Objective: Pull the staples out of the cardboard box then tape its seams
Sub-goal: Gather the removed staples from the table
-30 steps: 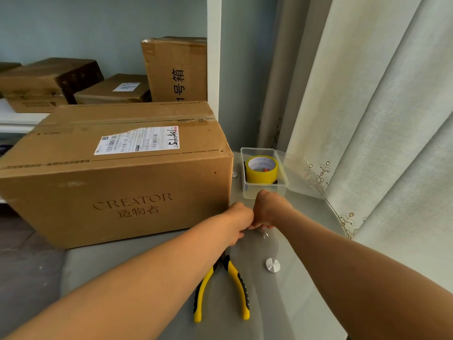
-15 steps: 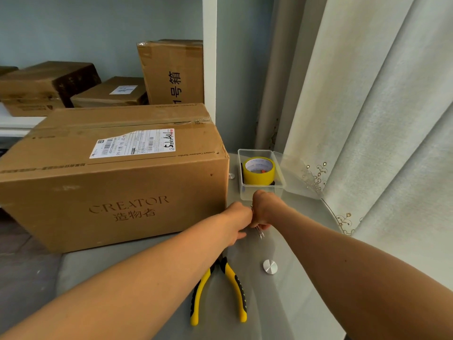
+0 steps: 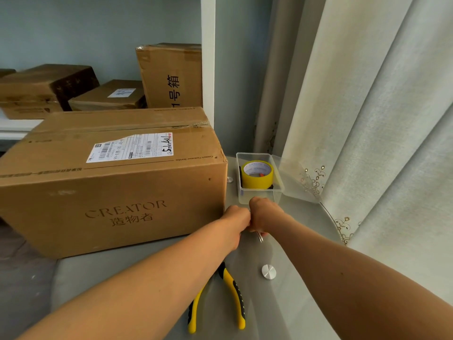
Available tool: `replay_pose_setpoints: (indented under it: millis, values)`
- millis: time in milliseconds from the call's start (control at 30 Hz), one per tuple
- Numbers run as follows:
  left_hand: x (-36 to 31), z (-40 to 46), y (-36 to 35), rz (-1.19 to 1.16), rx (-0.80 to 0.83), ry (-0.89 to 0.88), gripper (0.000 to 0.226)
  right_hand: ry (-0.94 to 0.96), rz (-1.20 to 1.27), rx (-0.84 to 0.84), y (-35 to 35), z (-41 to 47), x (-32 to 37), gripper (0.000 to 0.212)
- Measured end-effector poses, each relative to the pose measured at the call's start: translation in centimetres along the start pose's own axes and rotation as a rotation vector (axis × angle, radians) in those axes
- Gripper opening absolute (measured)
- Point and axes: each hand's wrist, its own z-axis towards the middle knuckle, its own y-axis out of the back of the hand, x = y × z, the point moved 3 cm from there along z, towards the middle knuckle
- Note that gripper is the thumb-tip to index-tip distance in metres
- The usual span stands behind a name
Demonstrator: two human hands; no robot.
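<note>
A large cardboard box [image 3: 117,192] with a shipping label and "CREATOR" print stands on the grey table [image 3: 294,303]. My two hands meet at its lower right corner, backs toward me. My right hand [image 3: 264,215] grips a thin metal piece [image 3: 260,238] whose tip pokes out below the fist. My left hand [image 3: 235,218] is curled against the right one; its fingertips are hidden. Yellow-handled pliers [image 3: 218,305] lie on the table under my left forearm. A yellow tape roll [image 3: 257,176] sits in a clear plastic tub [image 3: 259,196] just beyond my hands.
Several other cardboard boxes [image 3: 169,74] are stacked on a shelf behind the big one. A pale curtain [image 3: 380,119] hangs along the right side, touching the tub's open lid. A round metal stud [image 3: 268,271] sits in the tabletop near my right forearm.
Both hands have stayed pressed together at the box's lower right corner, with only slight shifts. The pliers and tape roll have not moved.
</note>
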Motion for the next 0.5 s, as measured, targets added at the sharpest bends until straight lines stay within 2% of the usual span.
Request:
replay_pose_setpoints:
  millis: [233, 367, 500]
  values:
    - [-1.0, -0.6, -0.4, 0.087, -0.029, -0.057, 0.044, -0.017, 0.027, -0.038, -0.1, 0.2, -0.6, 0.038]
    - [-3.7, -1.4, -1.0, 0.246, -0.033, -0.214, 0.047, -0.059, 0.097, -0.036, 1.3, 1.0, -1.8, 0.016]
    - [-5.6, -0.8, -0.5, 0.393, -0.107, -0.348, 0.043, -0.043, 0.086, -0.126, 5.0, 1.7, -2.8, 0.016]
